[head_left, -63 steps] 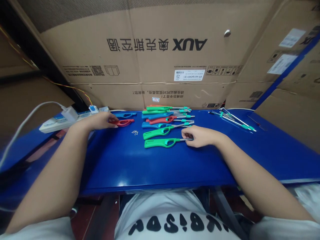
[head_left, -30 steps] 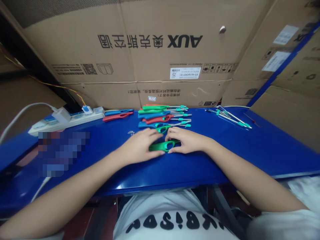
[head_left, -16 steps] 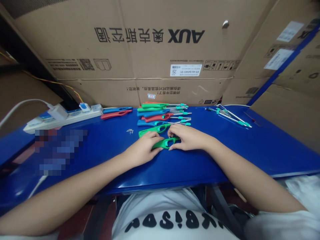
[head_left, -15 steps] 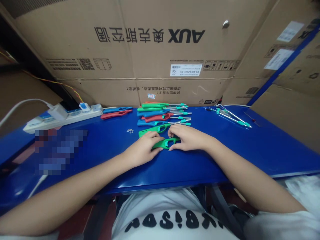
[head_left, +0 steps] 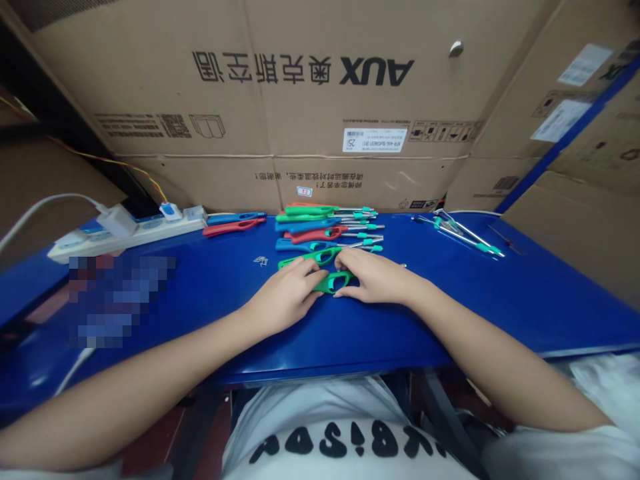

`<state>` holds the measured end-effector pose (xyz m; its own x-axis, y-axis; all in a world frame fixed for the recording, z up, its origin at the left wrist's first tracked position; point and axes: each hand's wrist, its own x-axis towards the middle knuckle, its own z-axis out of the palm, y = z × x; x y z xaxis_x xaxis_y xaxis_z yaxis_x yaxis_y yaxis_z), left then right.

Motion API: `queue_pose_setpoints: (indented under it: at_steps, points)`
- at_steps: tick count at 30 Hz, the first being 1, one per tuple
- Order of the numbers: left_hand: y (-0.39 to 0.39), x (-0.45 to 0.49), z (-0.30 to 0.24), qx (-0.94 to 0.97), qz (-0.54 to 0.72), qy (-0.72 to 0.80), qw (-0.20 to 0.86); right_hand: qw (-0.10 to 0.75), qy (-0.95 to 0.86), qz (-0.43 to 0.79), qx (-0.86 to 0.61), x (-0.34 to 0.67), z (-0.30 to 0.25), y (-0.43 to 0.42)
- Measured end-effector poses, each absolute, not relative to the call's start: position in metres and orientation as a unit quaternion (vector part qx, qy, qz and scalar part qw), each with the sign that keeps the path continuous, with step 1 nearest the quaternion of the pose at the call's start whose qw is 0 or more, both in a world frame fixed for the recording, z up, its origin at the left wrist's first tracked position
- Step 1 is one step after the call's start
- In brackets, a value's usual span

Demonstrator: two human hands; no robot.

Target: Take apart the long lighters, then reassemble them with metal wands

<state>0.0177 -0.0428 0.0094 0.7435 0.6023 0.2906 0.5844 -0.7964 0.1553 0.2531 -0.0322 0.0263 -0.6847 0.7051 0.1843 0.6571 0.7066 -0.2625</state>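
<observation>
- Both hands are down on the blue counter [head_left: 500, 300], meeting in the middle over one green lighter [head_left: 332, 283].
- Only the trigger loop and a short stretch of that green lighter's handle show; the rest is hidden under fingers on both sides, and its metal nozzle cannot be made out.
- What shows is bright green plastic with an oval opening in it, lying flat on the counter.
- Left hand [head_left: 284, 297] covers the handle end, fingers curled over and grasping the plastic; the thumb is hidden.
- Right hand [head_left: 374, 277] covers the other end, fingertips pinched down on the lighter beside the loop, so it too is grasping it.
- The lighter sits right between the two hands, touching both, near the counter's middle and just in front of the row of lighters [head_left: 327, 230].
- That row holds green, blue and red handles with thin metal nozzles pointing right; they overlap, so an exact count is hard.
- A second green lighter [head_left: 305, 259] lies just behind the left fingers, partly covered by them.
- Two handles [head_left: 235, 223], one blue and one red, lie apart to the left beside a white power strip [head_left: 125, 230].
- Loose metal rods [head_left: 463, 233] lie well off to the right.
- A patch at the counter's left is blurred out.
- Cardboard boxes [head_left: 300, 100] wall the back.
</observation>
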Motion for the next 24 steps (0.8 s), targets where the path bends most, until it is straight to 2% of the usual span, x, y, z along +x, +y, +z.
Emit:
queue_pose_setpoints:
  at_steps: [12, 24]
  points:
    - [-0.0415, 0.0177, 0.0049, 0.935, 0.177, 0.309, 0.007, 0.116, -0.918, 0.028, -0.379, 0.2524, 0.0298, -0.0324]
    - [-0.0445, 0.0201, 0.0077, 0.936, 0.161, 0.312, -0.01, 0.093, -0.921, 0.046, -0.375, 0.2533, 0.0331, -0.0337]
